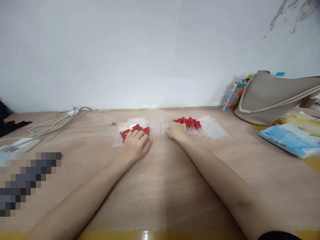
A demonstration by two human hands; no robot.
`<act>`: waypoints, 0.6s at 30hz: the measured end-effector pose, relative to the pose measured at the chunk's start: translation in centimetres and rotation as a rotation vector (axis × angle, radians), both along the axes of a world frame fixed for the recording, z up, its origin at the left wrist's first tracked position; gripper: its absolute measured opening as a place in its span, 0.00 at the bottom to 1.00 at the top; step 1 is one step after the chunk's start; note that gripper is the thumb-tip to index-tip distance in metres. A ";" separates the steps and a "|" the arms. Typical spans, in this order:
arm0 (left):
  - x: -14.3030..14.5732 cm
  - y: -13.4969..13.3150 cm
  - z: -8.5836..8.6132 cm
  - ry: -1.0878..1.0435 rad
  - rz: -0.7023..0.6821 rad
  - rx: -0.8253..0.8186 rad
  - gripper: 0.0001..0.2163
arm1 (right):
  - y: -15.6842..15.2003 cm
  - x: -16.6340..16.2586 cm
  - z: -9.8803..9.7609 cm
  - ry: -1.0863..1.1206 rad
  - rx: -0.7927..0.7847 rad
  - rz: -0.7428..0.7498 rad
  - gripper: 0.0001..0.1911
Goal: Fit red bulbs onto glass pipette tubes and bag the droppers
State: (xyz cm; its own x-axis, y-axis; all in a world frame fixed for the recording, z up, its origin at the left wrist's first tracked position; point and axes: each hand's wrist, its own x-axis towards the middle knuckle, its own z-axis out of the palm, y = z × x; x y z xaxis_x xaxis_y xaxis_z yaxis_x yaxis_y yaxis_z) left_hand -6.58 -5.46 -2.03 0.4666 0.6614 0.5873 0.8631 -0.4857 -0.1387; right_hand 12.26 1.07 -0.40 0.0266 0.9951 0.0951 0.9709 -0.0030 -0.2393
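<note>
My left hand (136,144) lies palm down on a clear plastic bag (119,137) that holds several red-bulbed glass droppers (137,127). The fingers are bent over the bag's right part. My right hand (176,130) rests beside it, fingers curled at the glass tips (158,130) that stick out of the bag's right end. Right of that hand a loose row of several red-bulbed droppers (191,124) lies on the wooden table (160,186). A flat clear bag (216,129) lies just past them.
A grey-beige cloth bag (272,96) lies at the back right with a small carton (232,96) beside it. A blue packet (291,138) and yellow items are at the right edge. Grey cables (57,123) and a white adapter lie at the back left, against the white wall.
</note>
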 end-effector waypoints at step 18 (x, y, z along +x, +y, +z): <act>-3.0 1.6 -0.6 0.206 0.263 0.002 0.08 | -8.2 7.8 -4.6 -0.010 0.627 0.325 0.14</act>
State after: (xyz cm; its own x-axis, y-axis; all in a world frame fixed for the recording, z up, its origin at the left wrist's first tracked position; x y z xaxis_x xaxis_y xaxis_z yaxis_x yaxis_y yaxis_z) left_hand -9.53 -3.85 -2.63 0.3890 0.7739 0.4997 0.9125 -0.2493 -0.3243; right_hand 20.07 -7.15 -5.01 -0.2666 0.7099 0.6519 0.9012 0.4233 -0.0924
